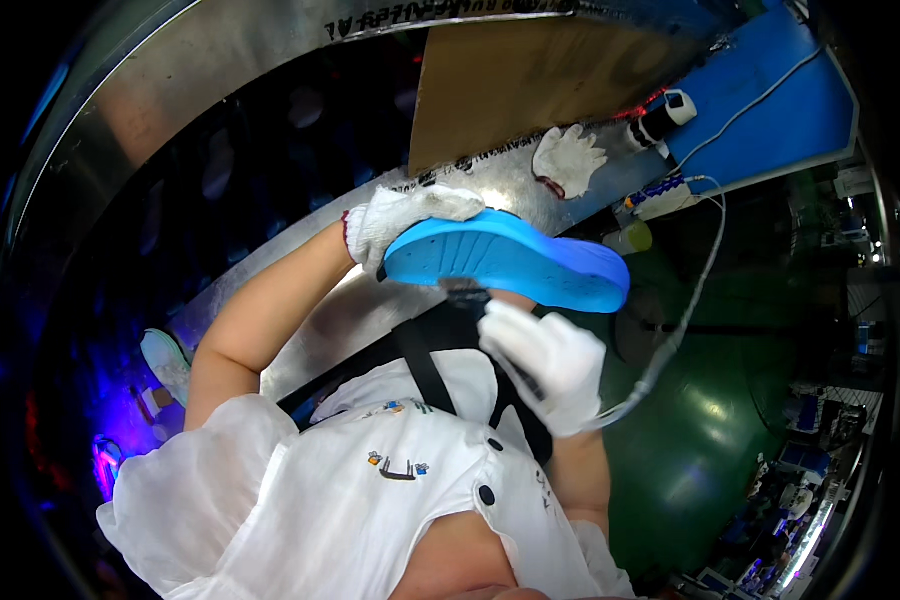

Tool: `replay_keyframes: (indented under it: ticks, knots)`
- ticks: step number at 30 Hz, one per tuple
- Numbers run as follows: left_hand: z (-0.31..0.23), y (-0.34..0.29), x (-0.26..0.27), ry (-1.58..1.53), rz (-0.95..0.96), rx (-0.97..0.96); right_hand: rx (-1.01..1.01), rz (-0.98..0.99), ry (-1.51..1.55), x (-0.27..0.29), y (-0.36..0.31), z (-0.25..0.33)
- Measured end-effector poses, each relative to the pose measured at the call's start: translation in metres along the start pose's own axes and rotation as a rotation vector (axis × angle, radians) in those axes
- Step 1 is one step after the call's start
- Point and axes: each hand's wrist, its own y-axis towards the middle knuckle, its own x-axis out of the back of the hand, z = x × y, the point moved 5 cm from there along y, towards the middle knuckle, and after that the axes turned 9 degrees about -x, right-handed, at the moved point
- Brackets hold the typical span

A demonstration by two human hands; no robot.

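Observation:
A bright blue shoe sole (505,258), shading to violet at its right end, is held up in front of me, its broad face toward me. My left hand (410,218), in a white knit glove, is closed around the sole's left end. Just below the sole is my right hand (545,365), also white-gloved and somewhat blurred. Its fingers are wrapped round a dark tool (465,292) that looks like a brush, its tip at the sole's lower edge. Whether the tip touches the sole I cannot tell. A thin pale hose (660,365) runs up from beside my right wrist.
A metal ledge (510,190) lies beyond the sole, with a spare white glove (568,162) on it. A brown cardboard sheet (530,90) stands behind. A blue tabletop (760,100) and a black-and-white cylindrical device (662,118) are at the upper right. Another pale sole (166,362) lies at the left.

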Motion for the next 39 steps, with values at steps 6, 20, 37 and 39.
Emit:
replay_keyframes:
  ticks: [6,20,37,39]
  knots:
    - [-0.035,0.0,0.006,-0.302,-0.335,0.206,-0.04,-0.1,0.079,0.016,0.0,-0.01]
    - [-0.028,-0.013,0.021,-0.764,-0.454,0.389,-0.065,-0.224,0.001,0.036,-0.003,-0.021]
    - [-0.099,-0.003,-0.018,-1.346,-0.599,-0.116,-0.181,-0.414,0.808,0.02,-0.004,-0.004]
    - [-0.139,-0.001,0.037,-1.151,-0.396,-0.387,-0.235,-0.538,0.956,0.025,-0.011,-0.008]
